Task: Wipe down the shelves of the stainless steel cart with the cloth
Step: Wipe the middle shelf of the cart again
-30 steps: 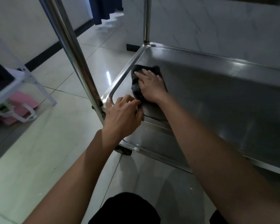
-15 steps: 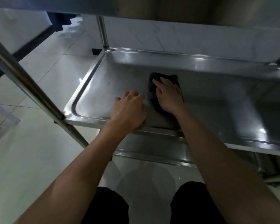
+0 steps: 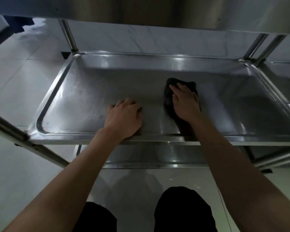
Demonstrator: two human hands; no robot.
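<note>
On the shelf [image 3: 77,101], the flat right hand [image 3: 185,103] presses the cloth [image 3: 168,96], lengthwise front-to-back.

Pale floor tiles [image 3: 12,91] with thin grout lines spread out to the left and run underneath, glossy enough to carry soft reflections. Behind rises a wall of white marble-look panels [image 3: 141,41] with faint grey veining. A dark baseboard strip [image 3: 0,38] runs along the far left wall. Dark fabric [image 3: 18,22] hangs in the upper left corner. Two knees in black trousers [image 3: 182,210] fill the bottom edge.
</note>
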